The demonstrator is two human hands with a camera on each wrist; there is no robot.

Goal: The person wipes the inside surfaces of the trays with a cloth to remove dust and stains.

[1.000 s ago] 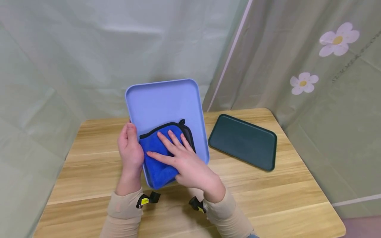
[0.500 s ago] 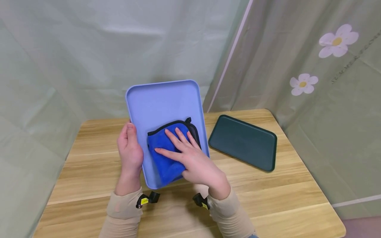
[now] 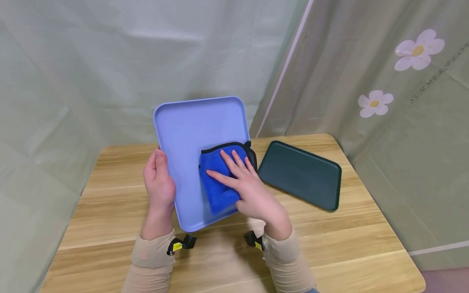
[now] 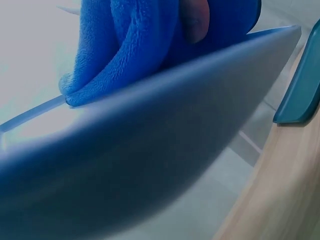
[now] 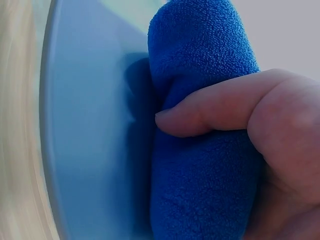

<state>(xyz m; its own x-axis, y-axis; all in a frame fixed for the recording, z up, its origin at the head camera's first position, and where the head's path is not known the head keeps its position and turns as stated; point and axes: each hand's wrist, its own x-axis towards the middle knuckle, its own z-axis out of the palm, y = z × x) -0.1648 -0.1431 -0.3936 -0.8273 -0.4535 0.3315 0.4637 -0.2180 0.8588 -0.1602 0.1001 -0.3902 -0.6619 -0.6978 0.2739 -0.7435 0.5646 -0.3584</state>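
A light blue rectangular tray (image 3: 190,126) is held tilted above the table in the head view. My left hand (image 3: 160,183) grips its left edge, thumb at the rim and the other fingers hidden behind. A folded blue cloth (image 3: 220,191) with black edging lies against the tray's inner face, near its lower right side. Over the cloth my right hand (image 3: 253,193) spreads its fingers and presses it to the tray. In the right wrist view the thumb (image 5: 200,110) dents the folded cloth, holding it against the hidden fingers. The left wrist view shows the tray's underside (image 4: 165,140).
On the wooden table (image 3: 110,228), a dark green rectangular tray (image 3: 300,175) lies flat to the right of the blue one. A pale curtain (image 3: 146,61) hangs behind the table, and flower-printed fabric (image 3: 406,134) stands along its right side.
My right hand has slid the cloth right and slightly upward across the blue tray, to its right edge. The left hand and the tray have stayed almost still.
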